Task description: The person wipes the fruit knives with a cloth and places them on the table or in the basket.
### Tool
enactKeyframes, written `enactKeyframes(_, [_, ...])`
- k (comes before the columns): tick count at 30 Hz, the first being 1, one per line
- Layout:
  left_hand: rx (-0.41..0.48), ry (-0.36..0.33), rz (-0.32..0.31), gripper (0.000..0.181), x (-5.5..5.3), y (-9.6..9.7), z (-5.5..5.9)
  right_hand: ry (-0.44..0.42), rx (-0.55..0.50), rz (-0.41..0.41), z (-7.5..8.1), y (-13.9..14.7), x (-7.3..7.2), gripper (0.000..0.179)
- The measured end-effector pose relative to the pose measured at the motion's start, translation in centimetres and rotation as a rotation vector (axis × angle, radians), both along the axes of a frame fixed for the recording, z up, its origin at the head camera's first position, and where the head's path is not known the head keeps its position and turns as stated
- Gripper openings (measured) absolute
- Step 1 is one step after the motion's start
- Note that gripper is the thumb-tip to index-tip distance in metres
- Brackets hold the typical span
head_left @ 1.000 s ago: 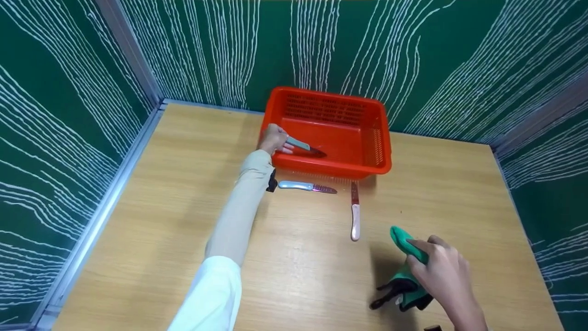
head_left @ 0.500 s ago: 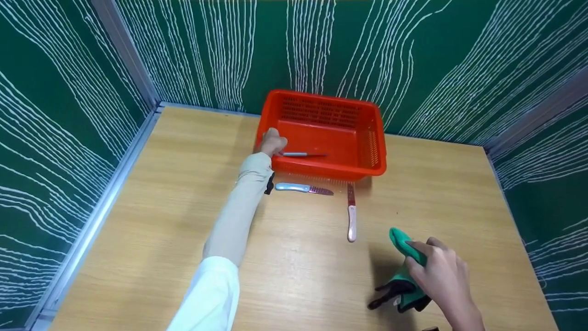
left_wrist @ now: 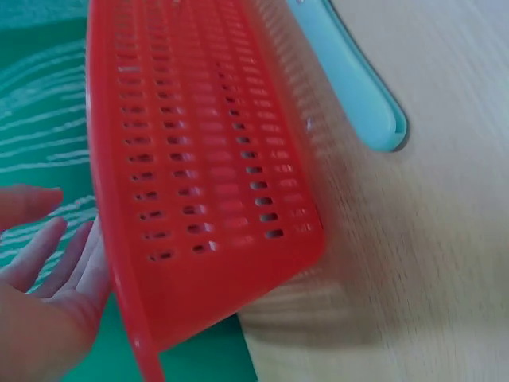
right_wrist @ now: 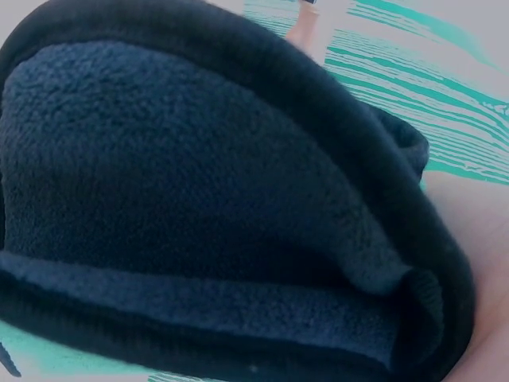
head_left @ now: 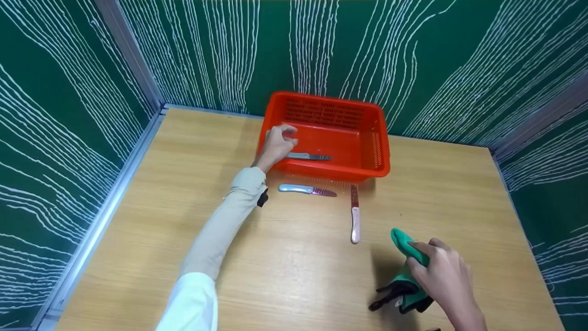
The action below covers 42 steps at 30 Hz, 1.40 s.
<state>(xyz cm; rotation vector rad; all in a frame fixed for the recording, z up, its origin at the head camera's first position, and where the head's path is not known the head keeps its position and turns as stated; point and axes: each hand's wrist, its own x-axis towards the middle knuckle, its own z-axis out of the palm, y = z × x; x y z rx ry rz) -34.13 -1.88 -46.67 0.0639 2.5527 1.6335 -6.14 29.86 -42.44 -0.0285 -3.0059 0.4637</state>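
In the head view my left hand (head_left: pixel 278 143) hovers over the near-left side of a red plastic basket (head_left: pixel 340 174), thumb and fingers loosely bent with nothing between them. A knife with a grey-green handle (head_left: pixel 301 156) lies on the basket floor beside it. The left wrist view has the left fingers (left_wrist: pixel 44 263) apart behind the basket's slotted wall (left_wrist: pixel 199 159). My right hand (head_left: pixel 443 273) grips a green cloth pouch (head_left: pixel 409 278) with black trim above the near-right table. Its dark fleecy inside (right_wrist: pixel 183 175) fills much of the right wrist view.
A blue-handled knife (head_left: pixel 308 190) lies crosswise in front of the basket. Right of it, a pink-handled knife (head_left: pixel 355 220) points its blade toward the basket. Green panels (head_left: pixel 220 50) with white wavy lines enclose the wooden table (head_left: pixel 183 151).
My left hand has let go of the grey-green knife, which now lies in the basket, and has lifted slightly off it. The right hand keeps its place with the green pouch.
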Motion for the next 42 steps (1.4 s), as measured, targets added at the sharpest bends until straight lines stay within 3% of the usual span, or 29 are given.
enactKeyframes(11, [0.189, 0.213, -0.195, 0.04, 4.1, -3.0, 0.6, -0.025, 0.012, 0.0, 0.6, -0.1, -0.2, 0.031])
enactKeyframes(17, [0.241, 0.273, -0.219, 0.036, 7.7, -3.4, 2.1, 0.02, -0.007, 0.002, 0.5, 0.0, -0.2, 0.03])
enactKeyframes(20, [0.242, 0.31, -0.222, 0.035, 8.5, -3.4, 1.4, 0.036, -0.019, 0.008, 0.3, 0.0, -0.2, 0.029])
enactKeyframes(22, [0.245, 0.315, -0.226, 0.034, 8.8, -3.5, 0.8, 0.027, -0.023, 0.008, 0.2, -0.1, -0.1, 0.028])
enactKeyframes(30, [0.236, 0.319, -0.191, 0.036, 7.8, -3.6, -4.5, -0.004, -0.019, -0.004, 0.2, -0.2, -0.1, 0.029])
enactKeyframes(38, [0.162, 0.25, -0.206, 0.028, 7.7, -3.6, -6.6, -0.048, -0.021, -0.024, 0.3, -0.3, -0.1, 0.03])
enactKeyframes(42, [0.101, 0.197, -0.195, 0.03, 7.5, -3.3, -7.4, -0.028, -0.018, -0.02, 0.2, -0.4, 0.0, 0.029])
